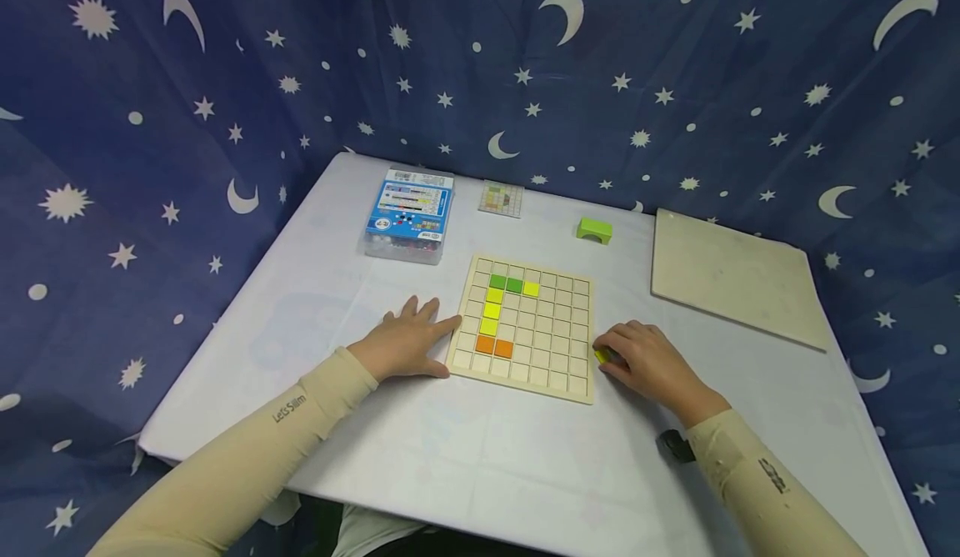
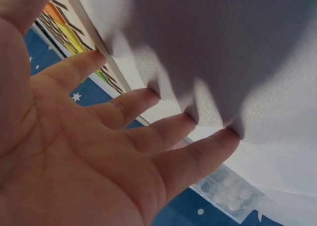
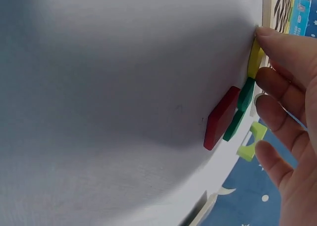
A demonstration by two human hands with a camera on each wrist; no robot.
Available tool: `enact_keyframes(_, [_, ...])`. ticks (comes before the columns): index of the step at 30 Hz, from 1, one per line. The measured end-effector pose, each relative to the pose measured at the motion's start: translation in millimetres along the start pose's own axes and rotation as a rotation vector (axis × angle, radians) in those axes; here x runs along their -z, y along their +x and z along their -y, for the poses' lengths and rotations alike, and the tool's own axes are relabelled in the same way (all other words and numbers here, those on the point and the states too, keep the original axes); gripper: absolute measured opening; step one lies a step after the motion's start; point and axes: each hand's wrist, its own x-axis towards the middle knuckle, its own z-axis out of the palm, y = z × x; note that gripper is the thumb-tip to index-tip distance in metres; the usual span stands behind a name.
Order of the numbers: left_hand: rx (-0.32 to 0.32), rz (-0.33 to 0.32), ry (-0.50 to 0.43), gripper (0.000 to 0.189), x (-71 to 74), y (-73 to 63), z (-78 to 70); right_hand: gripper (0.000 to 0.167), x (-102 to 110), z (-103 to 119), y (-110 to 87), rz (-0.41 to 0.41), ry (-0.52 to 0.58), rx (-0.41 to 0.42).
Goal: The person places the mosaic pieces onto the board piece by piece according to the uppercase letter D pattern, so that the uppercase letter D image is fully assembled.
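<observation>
A wooden grid board (image 1: 543, 348) lies mid-table, bearing green (image 1: 513, 286), yellow (image 1: 491, 310) and orange tiles (image 1: 485, 344) in its left part. Flat at its left edge, my left hand (image 1: 403, 343) spreads its fingers, the index fingertip touching the board's edge. On the right side, my right hand (image 1: 645, 361) pinches a yellow tile (image 3: 254, 60) between thumb and index finger beside the board. Just past that tile lie a red tile (image 3: 221, 119) and two dark green tiles (image 3: 245, 94), hidden under the hand in the head view.
Behind the board stand a clear box with a blue label (image 1: 411, 215), a small pattern card (image 1: 501, 198) and a light green arch block (image 1: 595, 230). A plain wooden panel (image 1: 735, 278) lies at the back right. A starry curtain (image 1: 570, 90) hangs behind the table.
</observation>
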Motion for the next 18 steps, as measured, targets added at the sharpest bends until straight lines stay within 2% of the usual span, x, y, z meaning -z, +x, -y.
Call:
enact_keyframes(5, [-0.001, -0.003, -0.003, 0.086, -0.4, -0.3, 0.3, 0.032, 0.3, -0.3, -3.4, -0.017, -0.012, 0.011])
enact_keyframes(18, [0.009, 0.013, 0.000, 0.086, -0.2, 0.3, -0.5, 0.030, 0.0, 1.2, -5.7, 0.003, 0.001, -0.004])
